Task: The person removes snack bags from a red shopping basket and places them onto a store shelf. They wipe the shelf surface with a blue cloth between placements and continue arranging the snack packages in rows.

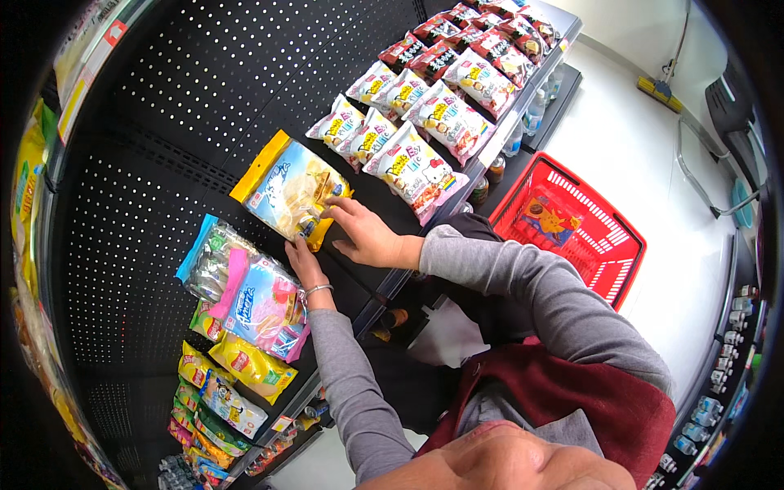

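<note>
Now, right hand (369,236), grip wide, left hand (305,265), grip loose, both touch yellow bag (292,189).

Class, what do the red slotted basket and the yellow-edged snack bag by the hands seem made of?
Red slotted basket: probably moulded plastic, fairly glossy, given its even colour and regular slots.
Yellow-edged snack bag: likely thin, glossy plastic film, given its highlights and flat seam.
</note>
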`<state>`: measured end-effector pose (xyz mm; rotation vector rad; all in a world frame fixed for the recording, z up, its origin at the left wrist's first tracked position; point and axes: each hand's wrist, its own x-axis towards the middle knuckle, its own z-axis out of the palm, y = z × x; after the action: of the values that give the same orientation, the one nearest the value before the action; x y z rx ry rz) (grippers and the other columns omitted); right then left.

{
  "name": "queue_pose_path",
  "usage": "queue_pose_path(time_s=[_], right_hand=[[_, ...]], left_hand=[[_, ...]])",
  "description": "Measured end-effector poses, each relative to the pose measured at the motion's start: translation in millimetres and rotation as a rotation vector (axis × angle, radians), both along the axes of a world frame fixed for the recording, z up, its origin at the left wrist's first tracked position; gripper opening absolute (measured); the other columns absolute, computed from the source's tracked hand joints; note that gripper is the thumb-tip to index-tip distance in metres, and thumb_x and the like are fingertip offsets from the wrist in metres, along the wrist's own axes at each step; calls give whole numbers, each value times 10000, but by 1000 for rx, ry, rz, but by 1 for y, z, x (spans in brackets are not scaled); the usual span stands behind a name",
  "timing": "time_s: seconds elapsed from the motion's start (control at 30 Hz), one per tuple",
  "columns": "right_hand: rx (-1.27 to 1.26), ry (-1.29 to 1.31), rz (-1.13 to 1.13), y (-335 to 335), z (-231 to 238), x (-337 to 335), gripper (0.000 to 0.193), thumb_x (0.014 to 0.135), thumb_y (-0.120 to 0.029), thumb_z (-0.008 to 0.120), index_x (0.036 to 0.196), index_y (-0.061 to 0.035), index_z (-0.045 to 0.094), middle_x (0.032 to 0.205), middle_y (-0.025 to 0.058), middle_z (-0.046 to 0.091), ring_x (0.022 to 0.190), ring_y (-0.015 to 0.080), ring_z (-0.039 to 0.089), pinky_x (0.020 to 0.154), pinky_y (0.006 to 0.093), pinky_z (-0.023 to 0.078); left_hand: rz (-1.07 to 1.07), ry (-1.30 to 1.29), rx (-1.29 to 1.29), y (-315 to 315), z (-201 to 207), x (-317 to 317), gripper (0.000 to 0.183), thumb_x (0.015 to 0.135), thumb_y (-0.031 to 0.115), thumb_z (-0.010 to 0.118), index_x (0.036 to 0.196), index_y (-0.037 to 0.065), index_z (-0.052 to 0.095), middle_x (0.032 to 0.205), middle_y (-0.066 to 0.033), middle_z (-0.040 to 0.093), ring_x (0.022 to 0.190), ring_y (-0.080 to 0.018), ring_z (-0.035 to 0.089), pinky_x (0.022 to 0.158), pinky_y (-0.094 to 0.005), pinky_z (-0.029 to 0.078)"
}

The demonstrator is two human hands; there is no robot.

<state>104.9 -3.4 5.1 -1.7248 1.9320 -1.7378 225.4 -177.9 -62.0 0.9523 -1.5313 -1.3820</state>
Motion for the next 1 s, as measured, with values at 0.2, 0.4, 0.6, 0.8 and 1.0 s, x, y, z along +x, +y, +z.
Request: queue_pose_path(time_s=[0.2,0.4,0.6,0.8,1.0], right_hand=[[20,26,60,13,-11,2,495,725,-49,751,1189,-53,579,1356,197,523,1202,406,548,1005,459,489],[-163,-63,117,51,10,-1,478,764,-2,703,1222,-60,581,1337,178,546,1234,387,544,1011,448,487],[73,93,-365,241,-54,-47,520,767,6,708,1267,-69,587,1374,170,550,1246,382,530,1057,455,415],[877,-19,-601,427,-197,-22,523,943,-375,635,1313,-24,522,1220,274,612,1146,418,590,946,490,489],[889,-19,-670,471,-247,-28,396,986,-400,556,1168,-49,565,840,239,689,797,428,683,686,537,526]], left_hand=[[-22,-16,-23,0,-7,4,613,1042,325,518,1424,-135,383,1402,-264,496,1246,-300,522,1069,-380,395],[-8,-29,-9,3,-9,4,653,1036,354,527,1419,-152,373,1410,-282,485,1270,-313,509,1082,-390,385],[69,-117,-60,2,-13,3,682,1035,334,515,1434,-180,311,1408,-312,481,1275,-348,518,1073,-399,401],[146,-352,-238,15,-24,-2,787,1021,355,519,1454,-221,204,1489,-416,313,1407,-445,367,1182,-433,283],[160,-617,-382,55,-25,4,971,966,446,572,1461,-251,111,1545,-449,141,1486,-486,193,1246,-429,156]])
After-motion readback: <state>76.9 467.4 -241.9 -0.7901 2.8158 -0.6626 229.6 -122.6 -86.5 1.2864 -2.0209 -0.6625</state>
